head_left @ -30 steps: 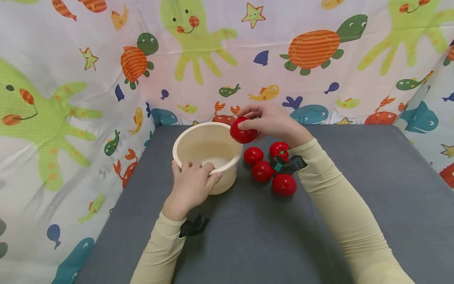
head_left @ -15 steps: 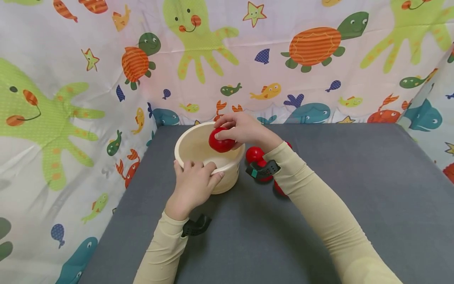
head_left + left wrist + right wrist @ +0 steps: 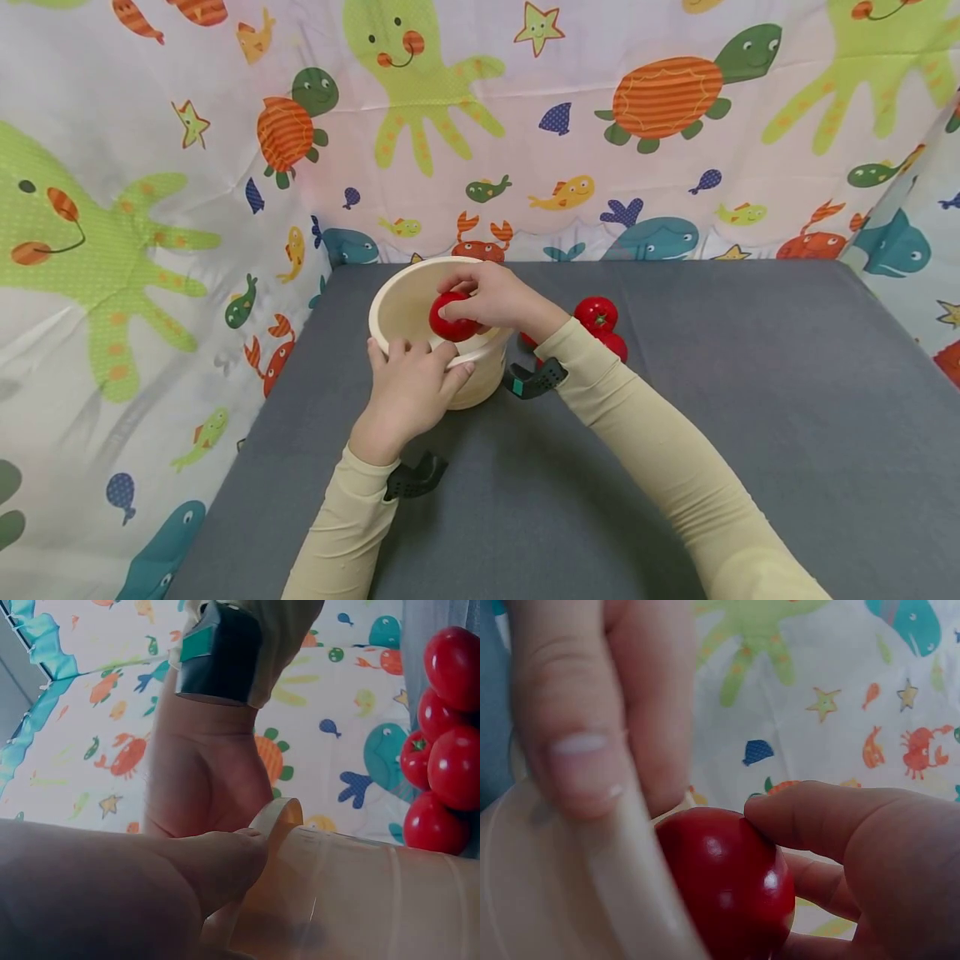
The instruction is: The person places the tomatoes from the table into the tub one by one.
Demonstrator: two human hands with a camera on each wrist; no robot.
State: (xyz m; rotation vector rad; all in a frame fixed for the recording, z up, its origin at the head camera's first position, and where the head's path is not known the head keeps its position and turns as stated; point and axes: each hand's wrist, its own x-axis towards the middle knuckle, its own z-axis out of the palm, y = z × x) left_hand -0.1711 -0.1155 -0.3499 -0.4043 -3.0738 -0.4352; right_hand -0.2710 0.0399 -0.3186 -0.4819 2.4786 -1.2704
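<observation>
The right hand (image 3: 498, 300) was curled round a glossy red plastic tomato (image 3: 452, 317), thumb and fingers clamped on its sides, and held it over the mouth of the round cream plastic bowl (image 3: 397, 304), just inside the rim and clear of the floor. In the right wrist view the tomato (image 3: 727, 881) sat against the fingertips (image 3: 810, 817) with the bowl's pale rim (image 3: 622, 862) directly beside it.

The left hand (image 3: 405, 387) gripped the near wall of the bowl, fingers hooked over the rim and thumb pressed on the outside; the left wrist view showed the thumb (image 3: 217, 862) lying against the translucent wall (image 3: 360, 892). Its fingers lay just under the held tomato.

Behind the right wrist, on the grey padded tabletop (image 3: 750, 375), lay a cluster of other red tomatoes (image 3: 597, 313), touching one another and mostly hidden by the beige sleeve (image 3: 637, 433) in the head view; the left wrist view showed them (image 3: 450, 735) beside the bowl.

The risks looked slight. Released from that height, the hard round tomato might bounce on the bowl floor and hop out, or strike the left fingers on the rim. The forearm passed close over the loose tomatoes, so drawing the right arm back low could knock them rolling across the tabletop.
</observation>
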